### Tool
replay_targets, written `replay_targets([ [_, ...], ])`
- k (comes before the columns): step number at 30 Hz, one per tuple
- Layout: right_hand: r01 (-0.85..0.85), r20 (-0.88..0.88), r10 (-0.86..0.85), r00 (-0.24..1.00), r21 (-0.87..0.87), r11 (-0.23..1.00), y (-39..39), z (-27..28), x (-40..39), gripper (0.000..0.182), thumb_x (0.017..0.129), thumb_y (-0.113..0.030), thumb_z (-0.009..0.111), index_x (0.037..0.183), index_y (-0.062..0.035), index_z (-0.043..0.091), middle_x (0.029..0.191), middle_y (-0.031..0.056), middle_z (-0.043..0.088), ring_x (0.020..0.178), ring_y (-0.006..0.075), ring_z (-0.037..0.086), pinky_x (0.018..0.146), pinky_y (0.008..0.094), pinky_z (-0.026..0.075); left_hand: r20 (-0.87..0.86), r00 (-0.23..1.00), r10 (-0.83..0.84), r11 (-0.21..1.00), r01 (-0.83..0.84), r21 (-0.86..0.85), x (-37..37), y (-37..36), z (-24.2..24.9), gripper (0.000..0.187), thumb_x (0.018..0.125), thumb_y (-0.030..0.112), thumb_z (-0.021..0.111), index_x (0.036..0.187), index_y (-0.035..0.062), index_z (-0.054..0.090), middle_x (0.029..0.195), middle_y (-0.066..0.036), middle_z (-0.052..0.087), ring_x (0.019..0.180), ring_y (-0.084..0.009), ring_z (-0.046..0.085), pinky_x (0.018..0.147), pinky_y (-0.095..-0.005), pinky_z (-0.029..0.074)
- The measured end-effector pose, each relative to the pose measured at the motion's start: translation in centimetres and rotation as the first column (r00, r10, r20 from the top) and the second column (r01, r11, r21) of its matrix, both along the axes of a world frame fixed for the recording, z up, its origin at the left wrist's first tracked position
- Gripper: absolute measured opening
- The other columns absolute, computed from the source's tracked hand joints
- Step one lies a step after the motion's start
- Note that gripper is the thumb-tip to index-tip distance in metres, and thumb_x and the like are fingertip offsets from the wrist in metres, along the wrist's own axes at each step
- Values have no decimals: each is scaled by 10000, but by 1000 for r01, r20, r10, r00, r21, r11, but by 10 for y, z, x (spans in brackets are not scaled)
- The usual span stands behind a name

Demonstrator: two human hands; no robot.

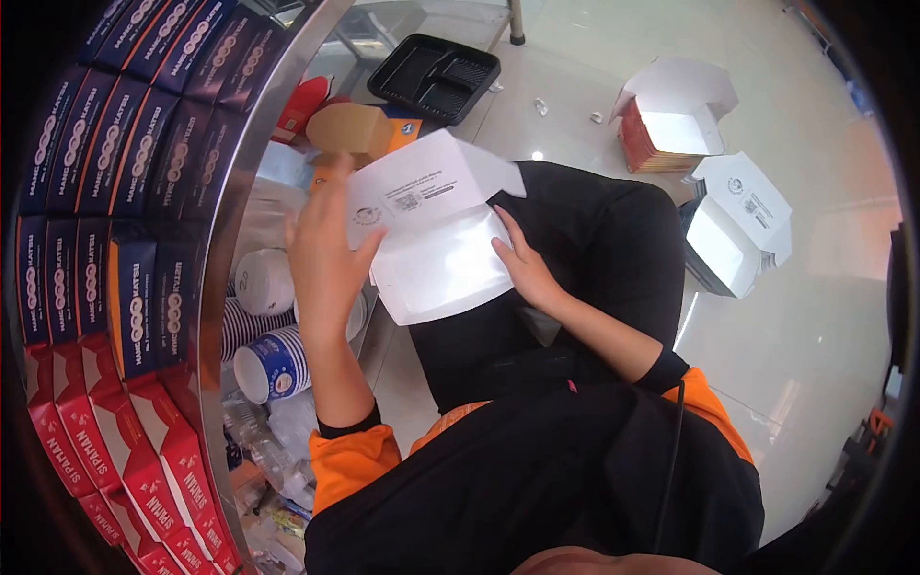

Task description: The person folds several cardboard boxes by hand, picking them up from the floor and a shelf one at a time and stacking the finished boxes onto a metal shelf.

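Observation:
An open white paper box (446,264) with its lid raised rests over my lap, small print and a square code on the inside of the lid. My left hand (331,244) is at the box's left side, fingers apart and blurred, the thumb near the edge of the lid. On the right side, my right hand (525,264) grips the box wall, with the thumb and fingers at its rim.
Stacked blue boxes (144,125) and red boxes (144,460) fill a metal-edged shelf at left. Paper cups (273,369) stand beside it. A black tray (434,79) lies ahead. Nested open boxes (671,129) and more white ones (736,225) are on the floor at right.

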State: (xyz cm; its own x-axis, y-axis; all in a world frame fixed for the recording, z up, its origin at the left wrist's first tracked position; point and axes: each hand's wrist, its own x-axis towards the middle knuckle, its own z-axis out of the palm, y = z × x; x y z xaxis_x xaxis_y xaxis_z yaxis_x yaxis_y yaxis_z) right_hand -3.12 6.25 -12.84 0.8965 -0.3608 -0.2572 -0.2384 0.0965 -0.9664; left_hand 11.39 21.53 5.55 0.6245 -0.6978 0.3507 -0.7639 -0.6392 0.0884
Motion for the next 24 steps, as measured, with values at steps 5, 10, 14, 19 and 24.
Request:
replay_targets([
  [5, 149, 114, -164, 980, 129, 980, -23, 3, -4, 763, 948, -271, 577, 1517, -125, 89, 1055, 116, 532, 926, 169, 550, 875, 297, 441, -113, 991, -66, 996, 58, -67, -16, 39, -13, 427, 766, 34, 673, 1185, 107, 632, 897, -84, 601, 840, -248, 583, 871, -418, 405],
  [10, 57, 103, -109, 989, 410, 910, -16, 11, -11, 599, 1018, -423, 334, 1508, -123, 164, 1253, 170, 493, 1180, 236, 479, 1041, 341, 331, -45, 966, -256, 958, 247, -149, -49, 62, -30, 406, 748, 27, 641, 1151, 82, 656, 845, -65, 599, 823, -238, 601, 822, -408, 459],
  [14, 219, 189, -259, 947, 206, 954, -20, -14, -21, 616, 993, -555, 246, 1473, -175, 308, 1364, 147, 442, 1269, 234, 411, 1079, 362, 253, -79, 909, -410, 905, 394, -163, -81, 80, -64, 417, 735, 24, 610, 1149, 50, 651, 889, -57, 606, 927, -233, 610, 871, -424, 482],
  [19, 140, 240, 4, 971, -576, 805, -29, 62, -36, 542, 883, -371, 599, 1338, -92, 507, 1381, 202, 442, 1312, 354, 394, 1088, 433, 282, -288, 897, -335, 933, 359, 35, -121, 87, -113, 448, 702, 52, 642, 1144, 125, 657, 1098, -118, 553, 1095, -288, 535, 993, -531, 386],
  [24, -12, 50, 46, 998, -542, 841, 8, 24, -45, 762, 778, -340, 757, 1401, -79, 404, 1390, 261, 406, 1322, 409, 361, 1078, 445, 312, -410, 908, -87, 984, 13, -180, -120, 81, -110, 566, 721, 237, 720, 1252, 117, 568, 1226, -165, 487, 1192, -357, 450, 1056, -570, 272],
])
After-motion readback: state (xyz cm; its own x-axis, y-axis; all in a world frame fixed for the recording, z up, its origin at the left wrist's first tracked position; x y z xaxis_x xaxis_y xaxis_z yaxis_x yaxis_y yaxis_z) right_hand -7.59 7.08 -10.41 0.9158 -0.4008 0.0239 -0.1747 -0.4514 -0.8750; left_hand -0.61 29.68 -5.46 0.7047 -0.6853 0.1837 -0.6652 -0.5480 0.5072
